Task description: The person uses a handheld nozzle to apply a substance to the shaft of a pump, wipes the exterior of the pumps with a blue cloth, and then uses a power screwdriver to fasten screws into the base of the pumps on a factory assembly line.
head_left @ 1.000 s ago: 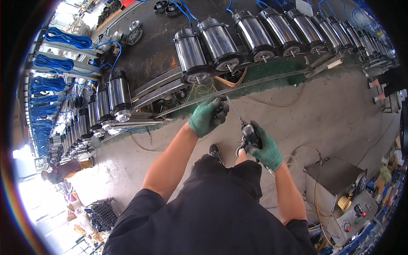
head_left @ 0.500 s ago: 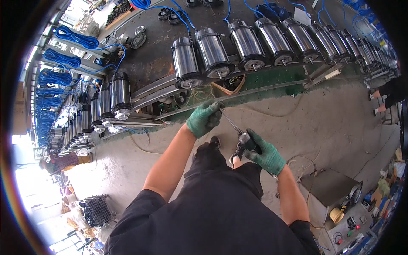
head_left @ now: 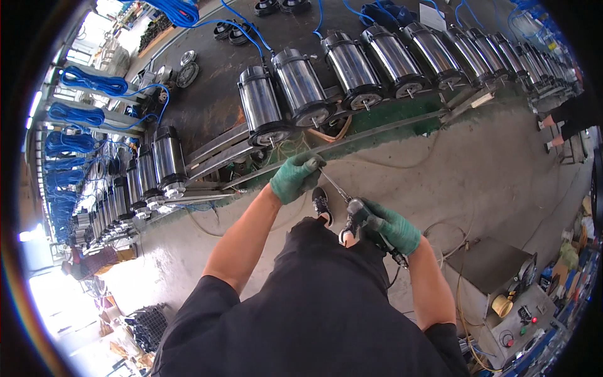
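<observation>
Both my hands wear green gloves. My left hand (head_left: 295, 178) is closed around the tip end of a thin metal shaft (head_left: 333, 183). That shaft runs down to a dark power screwdriver (head_left: 367, 227), which my right hand (head_left: 392, 226) grips by its body. A black cable leaves the tool behind my right wrist. Just beyond my left hand lie shiny steel motor cylinders (head_left: 300, 86) on a long rail (head_left: 352, 139), their shaft ends facing me.
More steel cylinders (head_left: 166, 160) line a rail to the left, with blue cable coils (head_left: 88, 81) behind them. A grey control box (head_left: 502, 292) with knobs stands at lower right. Another person (head_left: 575, 116) works at the far right. Loose wires lie across the concrete floor.
The view has tilted, so the row of cylinders sits higher and nearer. My hands have kept their hold on the tool and its shaft, now slightly lower and further apart.
</observation>
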Available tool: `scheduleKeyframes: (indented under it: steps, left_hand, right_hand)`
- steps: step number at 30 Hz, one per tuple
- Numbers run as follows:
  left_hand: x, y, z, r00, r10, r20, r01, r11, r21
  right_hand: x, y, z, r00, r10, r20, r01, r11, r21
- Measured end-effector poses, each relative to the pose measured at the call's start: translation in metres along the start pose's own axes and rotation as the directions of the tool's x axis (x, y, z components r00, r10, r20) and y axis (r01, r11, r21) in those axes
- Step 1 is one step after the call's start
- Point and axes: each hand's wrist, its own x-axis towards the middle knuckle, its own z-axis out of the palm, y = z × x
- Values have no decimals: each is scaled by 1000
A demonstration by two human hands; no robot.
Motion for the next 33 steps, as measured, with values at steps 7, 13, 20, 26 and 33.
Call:
scheduleKeyframes:
  steps: [7, 13, 20, 26, 33]
  left_hand:
    - [35, -4, -7, 994, 37, -103, -41, 998, -39]
    - [83, 6, -16, 947, 9, -321, 66, 973, 223]
    - [102, 25, -35, 907, 13, -422, 134, 939, 316]
    - [98, 37, -24, 924, 35, -380, 68, 965, 253]
    - [106, 37, -50, 945, -7, -328, 125, 931, 342]
  right_hand:
    - [45, 24, 4, 974, -149, -170, 107, 967, -231]
    - [107, 39, -3, 902, -307, -302, 228, 935, -270]
    - [154, 41, -1, 898, -235, -372, 135, 952, -274]
    - [163, 38, -1, 893, -267, -362, 171, 946, -277]
    - [162, 35, 4, 899, -234, -371, 123, 946, -299]
